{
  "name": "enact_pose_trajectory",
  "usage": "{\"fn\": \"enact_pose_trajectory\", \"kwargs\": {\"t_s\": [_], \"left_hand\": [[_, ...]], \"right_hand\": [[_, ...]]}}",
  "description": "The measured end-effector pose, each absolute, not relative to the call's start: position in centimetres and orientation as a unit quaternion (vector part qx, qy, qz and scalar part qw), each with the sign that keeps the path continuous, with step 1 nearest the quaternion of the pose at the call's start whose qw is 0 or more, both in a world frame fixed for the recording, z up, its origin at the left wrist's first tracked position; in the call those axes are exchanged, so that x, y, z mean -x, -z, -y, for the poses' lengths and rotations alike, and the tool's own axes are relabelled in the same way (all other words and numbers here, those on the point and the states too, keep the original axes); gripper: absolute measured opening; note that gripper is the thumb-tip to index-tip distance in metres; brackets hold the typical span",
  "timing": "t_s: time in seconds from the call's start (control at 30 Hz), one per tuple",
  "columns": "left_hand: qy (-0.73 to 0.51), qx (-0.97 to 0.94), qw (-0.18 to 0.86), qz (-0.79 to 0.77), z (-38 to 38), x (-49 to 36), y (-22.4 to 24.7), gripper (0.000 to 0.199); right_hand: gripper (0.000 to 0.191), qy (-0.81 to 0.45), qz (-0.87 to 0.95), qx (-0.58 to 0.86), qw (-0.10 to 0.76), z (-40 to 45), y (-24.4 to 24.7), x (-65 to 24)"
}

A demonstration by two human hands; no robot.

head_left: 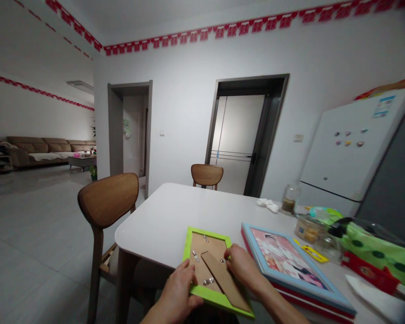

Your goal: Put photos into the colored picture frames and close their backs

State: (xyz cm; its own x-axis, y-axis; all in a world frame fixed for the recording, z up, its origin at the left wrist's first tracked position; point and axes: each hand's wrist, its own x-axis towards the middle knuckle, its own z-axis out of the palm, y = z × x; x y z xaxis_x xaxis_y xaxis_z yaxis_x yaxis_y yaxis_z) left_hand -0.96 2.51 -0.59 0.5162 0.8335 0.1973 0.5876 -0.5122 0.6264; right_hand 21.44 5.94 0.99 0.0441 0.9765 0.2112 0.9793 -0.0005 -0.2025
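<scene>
Left hand (180, 285) pinching green frame (202, 270), worktop's (175, 211) near edge.
Right hand (239, 265) curls at the frame's right side; whether pinching the clip (222, 261), I cannot tell.

My left hand (180, 288) grips a green frame (215, 297) at its near left corner, backing upward. My right hand (242, 265) touches its right side, near a clip (222, 260). Right of it, a blue frame (292, 257) lies face up on the white table (192, 204).
</scene>
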Motion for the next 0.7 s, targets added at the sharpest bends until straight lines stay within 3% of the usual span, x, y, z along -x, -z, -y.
{"fn": "enact_pose_trajectory", "kwargs": {"t_s": [0.7], "left_hand": [[-0.216,-0.848,0.254,-0.412,-1.2,0.2,-0.9,0.029]], "right_hand": [[0.03,0.044,0.65,0.739,0.172,-11.0,1.2,-18.4]]}}
